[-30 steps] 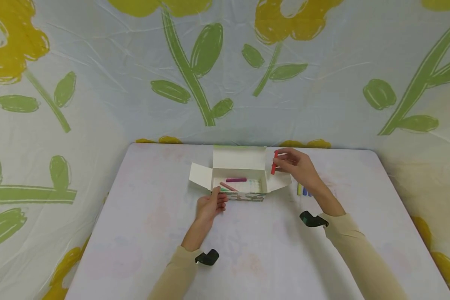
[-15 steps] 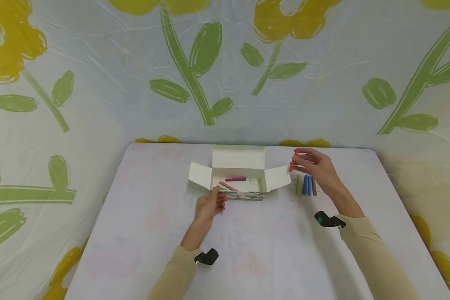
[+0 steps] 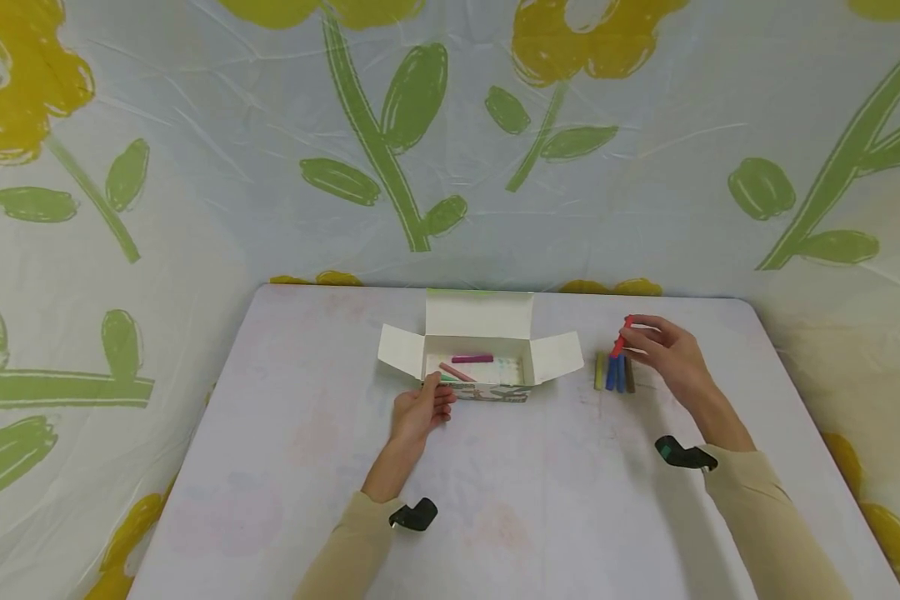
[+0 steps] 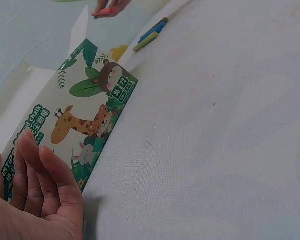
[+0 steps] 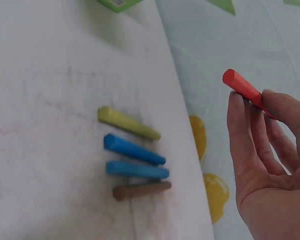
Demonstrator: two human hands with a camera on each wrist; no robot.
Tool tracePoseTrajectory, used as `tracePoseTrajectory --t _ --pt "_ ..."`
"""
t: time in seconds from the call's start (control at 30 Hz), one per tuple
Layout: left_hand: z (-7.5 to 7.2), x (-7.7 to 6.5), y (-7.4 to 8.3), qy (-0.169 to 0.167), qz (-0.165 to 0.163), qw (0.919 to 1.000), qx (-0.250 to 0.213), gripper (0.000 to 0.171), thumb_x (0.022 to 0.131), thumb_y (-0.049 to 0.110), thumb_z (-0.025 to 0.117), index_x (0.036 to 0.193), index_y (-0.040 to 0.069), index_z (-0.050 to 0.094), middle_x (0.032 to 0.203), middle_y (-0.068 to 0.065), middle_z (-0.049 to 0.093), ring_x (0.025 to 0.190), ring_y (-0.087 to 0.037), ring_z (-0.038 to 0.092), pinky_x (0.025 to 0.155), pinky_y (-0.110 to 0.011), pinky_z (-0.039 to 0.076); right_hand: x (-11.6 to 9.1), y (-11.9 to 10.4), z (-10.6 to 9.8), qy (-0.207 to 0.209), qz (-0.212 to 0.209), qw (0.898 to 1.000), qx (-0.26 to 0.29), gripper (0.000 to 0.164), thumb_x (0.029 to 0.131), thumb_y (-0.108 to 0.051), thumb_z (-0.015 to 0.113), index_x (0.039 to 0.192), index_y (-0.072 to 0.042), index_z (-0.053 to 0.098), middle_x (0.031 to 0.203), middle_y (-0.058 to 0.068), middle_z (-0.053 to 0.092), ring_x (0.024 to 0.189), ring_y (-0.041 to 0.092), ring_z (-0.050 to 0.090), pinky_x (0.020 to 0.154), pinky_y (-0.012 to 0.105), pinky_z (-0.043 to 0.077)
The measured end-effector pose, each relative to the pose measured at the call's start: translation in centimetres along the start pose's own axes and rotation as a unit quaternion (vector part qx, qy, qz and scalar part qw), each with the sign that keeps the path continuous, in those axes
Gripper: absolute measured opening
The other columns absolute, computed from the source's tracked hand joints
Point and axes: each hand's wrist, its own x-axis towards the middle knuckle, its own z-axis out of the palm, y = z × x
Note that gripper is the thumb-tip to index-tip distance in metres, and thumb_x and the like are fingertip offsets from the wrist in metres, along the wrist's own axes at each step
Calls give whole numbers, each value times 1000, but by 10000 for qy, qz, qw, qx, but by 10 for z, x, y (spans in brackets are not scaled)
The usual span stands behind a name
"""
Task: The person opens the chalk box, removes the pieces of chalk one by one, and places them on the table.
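While four coloured chalk sticks (image 5: 135,150) lie right of the white cardboard box (image 3: 498,393), purple and pink ones (image 3: 472,359) remain inside; left hand (image 3: 414,414) pinches its rim (image 3: 495,385), right hand (image 3: 667,352) a red stick (image 5: 244,87).

Box (image 4: 80,112) front, left wrist view: lettering (image 4: 37,111) at 9 o'clock ended in "chalk" — words before it partly hidden, Chinese characters alongside. Green labels (image 4: 118,93) at 2 o'clock read "36" and "12" or "72", couldn't tell — small print unreadable.
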Motion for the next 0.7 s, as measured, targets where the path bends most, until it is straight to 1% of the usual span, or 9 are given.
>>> tracePoseTrajectory --t 0.07,0.2,0.27,0.3,0.47,0.5,0.57,0.63,0.7 --pt "0 0 1 7 -4 10000 -5 40 102 35 65 89 -3 71 75 -3 71 61 -9 58 58 -22 53 -1 6 -3 -2 28 10000 69 57 101 -34 67 145 -3 47 110 -12 69 95 -1 69 83 13 54" --pt "1 -1 1 5 -27 10000 -15 41 102 35 64 90 -3 71 75 -4 71 61 -9 58 58 -21 53 -2 19 -10 21 70 9999 124 54 101 -30 68 143 -2 48 106 -13 71 94 -1 69 83 15 55" --pt "0 -1 1 -14 -20 10000 -9 41 102 35 64 90 -4 71 75 -4 71 61 -9 58 58 -21 53 -4 24 -13 38 130 9999 108 55 101 -28 68 143 0 47 105 -14 71 93 -1 69 83 15 55" --pt "0 -1 1 -14 -22 10000 -11 41 102 35 64 89 -3 71 75 -4 71 60 -9 57 58 -21 52 -4 27 -14 42 170 9998 42 59 101 -29 68 145 2 44 104 -16 70 93 -2 69 82 14 55" --pt "1 -1 2 7 -46 10000 14 39 102 34 64 87 -1 71 75 -3 71 60 -9 57 58 -21 52 -9 35 -19 58 411 9989 -203 64 102 -31 67 148 4 41 101 -19 68 90 -3 68 80 11 53" --pt "1 -1 3 15 -62 10000 14 39 101 34 64 87 -1 70 75 -3 71 60 -9 57 58 -21 52 -10 36 -21 57 448 9985 -323 65 102 -33 67 149 4 41 101 -20 68 89 -4 67 80 10 53" --pt "1 -2 4 1 -72 10000 26 40 101 35 65 88 -2 71 75 -3 71 61 -9 57 59 -21 53 -11 39 -23 42 549 9974 -457 67 102 -35 66 150 4 40 104 -14 68 88 -2 67 80 11 53" --pt "0 -2 5 -16 -92 10000 25 40 101 36 65 90 -2 71 75 -3 71 62 -9 57 59 -21 52 -12 42 -25 22 628 9954 -727 69 102 -38 65 151 4 40 114 0 69 90 2 68 81 13 54" --pt "0 -3 6 -43 -100 9999 33 41 101 36 65 92 -4 71 76 -3 71 62 -9 57 59 -21 52 -13 46 -27 11 748 9909 -1123 70 102 -43 63 151 3 41 127 15 65 97 9 67 85 18 54"
